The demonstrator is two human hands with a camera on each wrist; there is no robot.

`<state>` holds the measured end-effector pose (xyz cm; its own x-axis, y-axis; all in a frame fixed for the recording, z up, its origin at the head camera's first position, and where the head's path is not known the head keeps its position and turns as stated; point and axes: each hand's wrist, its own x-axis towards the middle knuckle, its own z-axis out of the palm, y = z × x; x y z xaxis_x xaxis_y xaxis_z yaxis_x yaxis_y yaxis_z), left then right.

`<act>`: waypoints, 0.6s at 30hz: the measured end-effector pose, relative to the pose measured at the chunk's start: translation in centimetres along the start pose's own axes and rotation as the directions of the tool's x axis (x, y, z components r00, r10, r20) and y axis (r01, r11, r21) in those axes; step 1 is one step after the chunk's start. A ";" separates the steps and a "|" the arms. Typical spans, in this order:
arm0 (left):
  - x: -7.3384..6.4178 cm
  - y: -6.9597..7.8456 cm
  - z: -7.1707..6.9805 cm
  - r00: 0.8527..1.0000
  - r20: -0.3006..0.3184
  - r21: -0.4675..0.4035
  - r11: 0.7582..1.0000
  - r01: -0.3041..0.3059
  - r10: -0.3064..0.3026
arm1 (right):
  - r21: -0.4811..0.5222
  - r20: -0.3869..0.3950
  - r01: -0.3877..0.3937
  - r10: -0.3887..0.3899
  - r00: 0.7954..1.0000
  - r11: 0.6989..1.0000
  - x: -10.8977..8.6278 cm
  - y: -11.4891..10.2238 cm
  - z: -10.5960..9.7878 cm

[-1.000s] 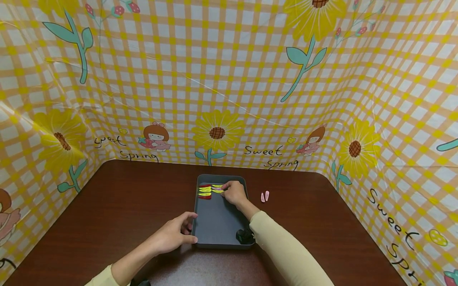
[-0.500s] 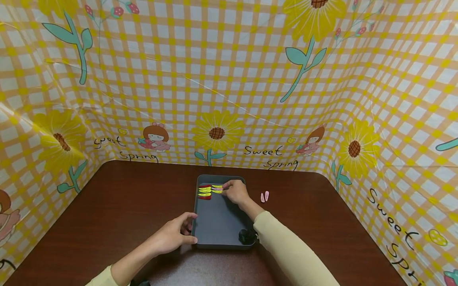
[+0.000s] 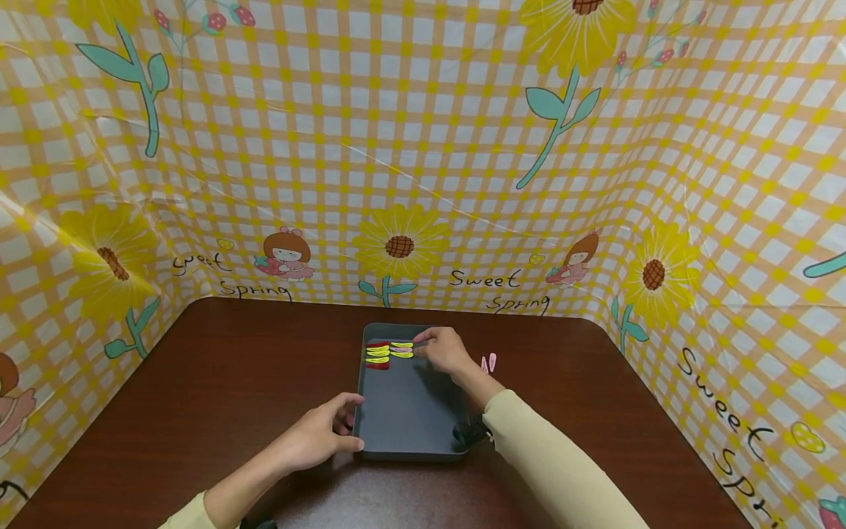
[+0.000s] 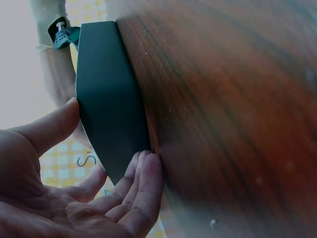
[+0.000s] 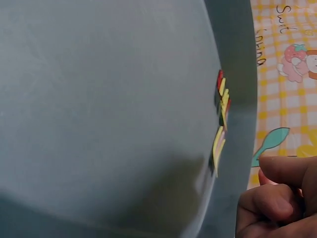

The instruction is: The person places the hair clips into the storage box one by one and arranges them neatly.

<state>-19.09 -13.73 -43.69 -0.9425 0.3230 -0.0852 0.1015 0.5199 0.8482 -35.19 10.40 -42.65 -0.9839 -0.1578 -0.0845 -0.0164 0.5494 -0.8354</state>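
Observation:
A dark grey tray (image 3: 410,419) lies on the table. At its far left sit hair clips: a column of red and yellow clips (image 3: 378,355), and beside it a shorter group of yellow clips (image 3: 402,350) with a pink one between. Just right of that group is my right hand (image 3: 449,351), over the tray's far right; in the right wrist view its fingers are loosely bent and nothing shows between them. My left hand (image 3: 324,432) holds the tray's near left side, thumb at the rim and fingertips low on the outer wall (image 4: 106,89) in the left wrist view.
Two pink hair clips (image 3: 488,363) lie on the brown table (image 3: 568,397) right of the tray, partly behind my right wrist. A checked cloth (image 3: 423,162) with sunflowers surrounds the table at the back and sides. A black wrist camera (image 3: 471,432) hangs over the tray's near right corner.
My right hand has drawn away to the right from the shorter group of clips, uncovering their right ends. The left hand and the tray have stayed in place.

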 end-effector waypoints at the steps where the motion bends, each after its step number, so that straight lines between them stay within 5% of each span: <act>1: 0.0 0.0 0.0 1.000 0.000 -0.001 1.000 0.000 0.000 | 0.003 0.004 -0.006 0.006 1.000 1.000 -0.1 -0.1 -0.2; 18: 0.0 -0.1 0.0 1.000 0.000 0.003 1.000 -0.013 0.013 | 0.083 0.076 -0.012 0.005 0.997 0.996 -1.6 -0.7 -5.0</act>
<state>-19.13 -13.80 -43.76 -0.9410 0.3301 -0.0740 0.1150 0.5179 0.8477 -34.52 14.38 -39.24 -0.9676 -0.2164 -0.1297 0.0098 0.4811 -0.8766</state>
